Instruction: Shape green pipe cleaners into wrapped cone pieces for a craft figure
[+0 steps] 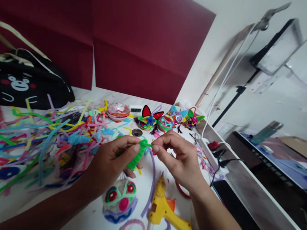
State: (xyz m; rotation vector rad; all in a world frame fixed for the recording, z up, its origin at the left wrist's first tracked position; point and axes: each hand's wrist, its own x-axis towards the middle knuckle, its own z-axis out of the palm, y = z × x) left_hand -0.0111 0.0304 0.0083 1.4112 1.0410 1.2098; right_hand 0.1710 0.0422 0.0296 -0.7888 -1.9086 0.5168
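Note:
Near the middle of the view, my left hand [117,155] pinches a flat green fuzzy piece [136,159] between thumb and fingers. My right hand [177,157] pinches a short green end that sticks out from the top of that piece. Just below the hands, a round ball [120,201] decorated with coloured fuzzy spirals lies on the white table. A yellow glue gun [163,208] stands to the right of the ball, beneath my right hand. A purple pipe cleaner [151,184] curves down between ball and glue gun.
Tangled pipe cleaners [52,134] cover the table's left side, before a black bag [20,81]. Several decorated balls [165,123] line the back. On the right are a power strip [210,152], a black phone [239,210] and a raised table edge. A pink pipe cleaner [128,226] lies in front.

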